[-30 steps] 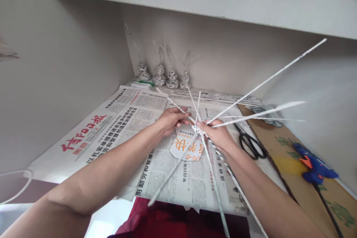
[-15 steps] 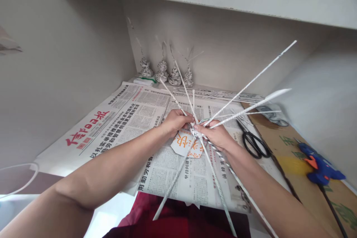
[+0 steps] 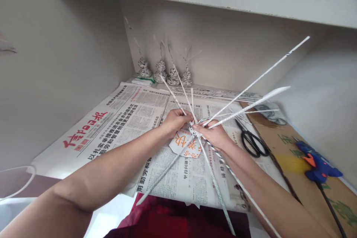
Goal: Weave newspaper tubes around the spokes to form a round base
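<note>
A: Where is the woven hub (image 3: 193, 130) found?

B: Between the two hands, above the newspaper (image 3: 119, 119), with a card (image 3: 180, 143) printed in orange seen at about six to seven o'clock from it. Whether the card is touched by the hub cannot be told. The clock is centred on the hub, with twelve at the far side.

A: How are the hands set?

B: The left hand (image 3: 176, 122) is placed at nine to ten o'clock, narrowed to a pinch near the base of a paper strand (image 3: 173, 96). The right hand (image 3: 216, 132) is placed at three, and the hub's edge is held under its thumb. The fingers beneath are hidden, so their grip cannot be told.

A: Which hand is nearer?

B: The right, by which the hub is touched; the left is held just beside it.

A: And the long axis?

B: None is shown by the hub, which is roughly round. The pinched strand is pointed between ten and eleven, and its angle to the hub is judged the relation that counts most. A longer strand (image 3: 264, 74) is pointed at two, well apart from the left hand, and others are spread around the dial.

A: What is set about them?

B: Scissors (image 3: 245, 131) are laid past three o'clock, and four woven gourd shapes (image 3: 160, 72) are lined up near eleven.
</note>
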### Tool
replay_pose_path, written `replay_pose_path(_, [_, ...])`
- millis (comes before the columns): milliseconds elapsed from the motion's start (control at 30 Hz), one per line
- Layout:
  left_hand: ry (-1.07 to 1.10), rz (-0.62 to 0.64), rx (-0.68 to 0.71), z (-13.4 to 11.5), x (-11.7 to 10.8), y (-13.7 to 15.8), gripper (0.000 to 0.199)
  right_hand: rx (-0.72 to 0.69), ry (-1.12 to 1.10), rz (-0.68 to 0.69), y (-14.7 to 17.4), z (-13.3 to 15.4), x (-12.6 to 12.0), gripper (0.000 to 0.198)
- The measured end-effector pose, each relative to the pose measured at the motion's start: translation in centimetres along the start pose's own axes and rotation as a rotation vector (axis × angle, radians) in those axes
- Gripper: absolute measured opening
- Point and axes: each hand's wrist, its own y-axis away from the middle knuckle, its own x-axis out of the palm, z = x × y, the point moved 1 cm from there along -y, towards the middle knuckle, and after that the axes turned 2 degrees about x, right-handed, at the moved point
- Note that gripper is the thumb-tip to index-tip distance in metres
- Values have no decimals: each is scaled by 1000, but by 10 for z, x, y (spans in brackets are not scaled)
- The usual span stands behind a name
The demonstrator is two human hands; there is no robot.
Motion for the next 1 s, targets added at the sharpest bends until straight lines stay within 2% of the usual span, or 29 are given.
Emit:
replay_pose_path(167, [-113, 63, -47, -10, -8, -1, 22, 20, 11, -9, -1, -1, -3, 29])
replay_pose_path(267, [-170, 108, -63, -11, -10, -2, 16, 24, 39, -17, 0, 1, -4, 29])
replay_pose_path(433, [-183, 72, -98, -8, -9, -2, 10, -10, 106, 13, 1, 6, -2, 26])
replay_pose_path(600, [-188, 62, -63, -5, -8, -2, 4, -14, 120, 17, 1, 6, 0, 24])
replay_pose_path(733, [-150, 6, -66, -7, -8, -2, 15, 21, 77, -9, 0, 2, 0, 27])
replay_pose_path(833, [-123, -28, -70, -9, -7, -3, 25, -4, 20, -53, -2, -1, -2, 30])
replay_pose_path(1000, [-230, -31, 104, -10, -9, -1, 37, -46, 30, -139, -5, -5, -6, 33])
